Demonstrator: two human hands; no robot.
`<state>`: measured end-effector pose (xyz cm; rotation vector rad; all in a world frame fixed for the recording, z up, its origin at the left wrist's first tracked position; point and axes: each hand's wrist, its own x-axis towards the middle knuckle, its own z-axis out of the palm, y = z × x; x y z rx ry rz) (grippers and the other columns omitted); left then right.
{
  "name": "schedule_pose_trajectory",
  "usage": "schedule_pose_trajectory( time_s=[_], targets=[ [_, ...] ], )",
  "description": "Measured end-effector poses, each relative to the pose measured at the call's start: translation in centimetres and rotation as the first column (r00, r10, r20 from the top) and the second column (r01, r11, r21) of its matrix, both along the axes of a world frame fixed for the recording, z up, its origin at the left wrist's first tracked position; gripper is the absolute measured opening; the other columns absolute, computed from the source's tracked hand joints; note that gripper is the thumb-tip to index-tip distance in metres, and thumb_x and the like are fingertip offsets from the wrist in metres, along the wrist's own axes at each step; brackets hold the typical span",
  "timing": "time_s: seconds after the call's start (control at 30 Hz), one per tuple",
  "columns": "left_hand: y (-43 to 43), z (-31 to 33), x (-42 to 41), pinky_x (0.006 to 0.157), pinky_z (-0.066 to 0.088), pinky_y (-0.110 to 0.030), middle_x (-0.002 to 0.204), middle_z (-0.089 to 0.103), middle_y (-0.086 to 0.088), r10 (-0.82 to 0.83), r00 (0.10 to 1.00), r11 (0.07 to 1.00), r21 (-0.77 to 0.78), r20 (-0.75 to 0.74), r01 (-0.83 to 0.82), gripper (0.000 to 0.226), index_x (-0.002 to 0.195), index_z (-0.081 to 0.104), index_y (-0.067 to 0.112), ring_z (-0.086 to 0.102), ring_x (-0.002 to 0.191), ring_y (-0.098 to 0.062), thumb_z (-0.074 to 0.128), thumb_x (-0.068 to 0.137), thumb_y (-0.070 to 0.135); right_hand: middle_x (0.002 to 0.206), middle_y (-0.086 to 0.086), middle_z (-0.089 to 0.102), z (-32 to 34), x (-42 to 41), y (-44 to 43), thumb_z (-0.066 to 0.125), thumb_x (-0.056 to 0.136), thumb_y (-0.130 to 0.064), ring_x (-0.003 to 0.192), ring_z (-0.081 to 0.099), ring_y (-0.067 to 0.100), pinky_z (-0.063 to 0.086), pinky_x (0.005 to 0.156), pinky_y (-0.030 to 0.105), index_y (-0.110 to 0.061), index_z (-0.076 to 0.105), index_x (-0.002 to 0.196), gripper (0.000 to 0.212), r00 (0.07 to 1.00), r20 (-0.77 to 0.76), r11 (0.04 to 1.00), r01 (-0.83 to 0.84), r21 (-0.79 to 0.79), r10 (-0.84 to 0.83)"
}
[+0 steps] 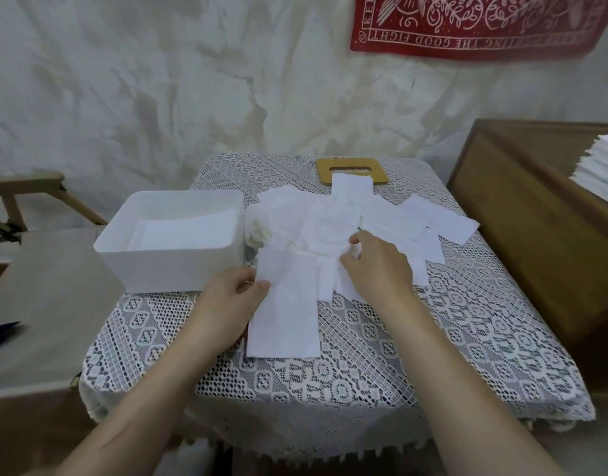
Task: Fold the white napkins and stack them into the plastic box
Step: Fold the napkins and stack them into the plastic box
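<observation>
A loose pile of white napkins lies spread over the middle of the lace-covered table. One long napkin stretches from the pile toward the table's front. My left hand pinches this napkin's left edge between thumb and fingers. My right hand sits on the pile's near side, its fingers curled and pinching a napkin there. The white plastic box stands at the left of the table, open on top, with folded white napkins lying flat inside.
A wooden lid with a slot lies at the table's far edge, partly under a napkin. A brown wooden cabinet stands to the right with a stack of white napkins on it. A beige chair is at the left.
</observation>
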<state>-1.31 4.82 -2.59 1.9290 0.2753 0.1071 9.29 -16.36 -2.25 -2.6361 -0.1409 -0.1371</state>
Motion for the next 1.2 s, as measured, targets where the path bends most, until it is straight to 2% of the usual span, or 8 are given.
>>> schedule_pose_trajectory(
  time_s=[0.13, 0.27, 0.47, 0.67, 0.83, 0.93, 1.03, 1.2],
  targets=[
    [-0.5, 0.2, 0.3, 0.081, 0.060, -0.045, 0.092, 0.079, -0.009, -0.001, 1.000, 1.000, -0.029, 0.010, 0.001, 0.020, 0.099, 0.076, 0.011, 0.075, 0.089, -0.030, 0.060, 0.103, 0.023, 0.105, 0.000, 0.073, -0.3, 0.5, 0.3, 0.053, 0.101, -0.029, 0.094, 0.063, 0.030, 0.047, 0.071, 0.034, -0.026, 0.064, 0.110, 0.015, 0.999, 0.044, 1.000, -0.010, 0.001, 0.010],
    [-1.6, 0.2, 0.6, 0.065, 0.057, -0.028, 0.096, 0.080, 0.000, 0.085, 0.996, 0.954, -0.286, -0.014, -0.086, 0.016, 0.107, 0.074, 0.015, 0.076, 0.086, -0.018, 0.058, 0.104, 0.018, 0.093, -0.003, 0.072, -0.1, 0.3, -0.4, 0.053, 0.103, -0.033, 0.086, 0.065, 0.028, 0.046, 0.066, 0.033, -0.027, 0.062, 0.100, 0.010, 0.996, 0.090, 0.999, -0.026, 0.019, 0.024],
    [-3.1, 0.4, 0.9, 0.057, 0.055, -0.025, 0.098, 0.080, -0.002, 0.083, 0.996, 0.918, -0.388, -0.023, -0.086, 0.017, 0.110, 0.073, 0.016, 0.077, 0.084, -0.019, 0.056, 0.105, 0.017, 0.091, -0.006, 0.072, 0.6, -1.8, -4.4, 0.056, 0.101, -0.034, 0.084, 0.066, 0.026, 0.053, 0.071, 0.036, -0.030, 0.061, 0.097, 0.007, 0.993, 0.109, 0.999, -0.033, -0.016, 0.035],
    [-4.0, 0.3, 1.0, 0.079, 0.060, -0.043, 0.102, 0.080, -0.004, 0.090, 0.995, 0.944, -0.316, -0.042, -0.099, 0.015, 0.107, 0.073, 0.016, 0.076, 0.094, -0.028, 0.060, 0.103, 0.022, 0.080, -0.009, 0.067, 0.6, -4.0, -8.5, 0.055, 0.095, -0.019, 0.076, 0.065, 0.017, 0.052, 0.067, 0.036, -0.028, 0.059, 0.091, 0.011, 0.997, -0.031, 0.989, -0.065, 0.132, 0.070],
    [-4.6, 0.6, 1.5, 0.073, 0.056, -0.035, 0.097, 0.080, -0.004, 0.070, 0.997, 0.961, -0.268, -0.027, -0.075, 0.015, 0.100, 0.073, 0.014, 0.076, 0.087, -0.023, 0.059, 0.104, 0.020, 0.092, -0.007, 0.064, 0.7, -3.7, -9.2, 0.050, 0.096, -0.021, 0.072, 0.058, 0.016, 0.043, 0.064, 0.032, -0.030, 0.056, 0.106, 0.015, 0.986, -0.139, 0.949, -0.044, 0.312, 0.092],
    [-4.8, 0.6, 2.0, 0.072, 0.056, -0.035, 0.094, 0.079, -0.002, 0.061, 0.998, 0.966, -0.249, -0.013, -0.063, 0.012, 0.098, 0.072, 0.015, 0.076, 0.083, -0.020, 0.061, 0.103, 0.018, 0.085, -0.008, 0.062, 0.8, -2.6, -8.9, 0.053, 0.093, -0.041, 0.069, 0.058, 0.013, 0.039, 0.061, 0.030, -0.033, 0.056, 0.114, 0.023, 0.978, -0.197, 0.938, -0.002, 0.347, 0.075],
    [-5.1, 0.6, 2.4, 0.064, 0.058, -0.027, 0.092, 0.081, -0.003, 0.043, 0.999, 0.970, -0.240, 0.004, -0.041, 0.007, 0.103, 0.069, 0.015, 0.077, 0.074, -0.015, 0.064, 0.100, 0.012, 0.096, -0.008, 0.062, 0.9, -1.4, -8.1, 0.057, 0.089, -0.056, 0.084, 0.062, 0.017, 0.045, 0.068, 0.032, -0.029, 0.059, 0.111, 0.036, 0.973, -0.229, 0.943, 0.062, 0.328, 0.016],
    [-5.3, 0.4, 2.6, 0.058, 0.058, -0.024, 0.091, 0.081, -0.001, 0.006, 1.000, 0.987, -0.159, 0.007, -0.004, 0.008, 0.104, 0.069, 0.017, 0.077, 0.073, -0.014, 0.065, 0.099, 0.011, 0.083, -0.001, 0.060, 1.1, -0.1, -6.7, 0.069, 0.089, -0.039, 0.069, 0.056, 0.020, 0.041, 0.062, 0.029, -0.005, 0.064, 0.096, 0.034, 0.948, -0.315, 0.930, 0.083, 0.359, 0.037]
  ],
)
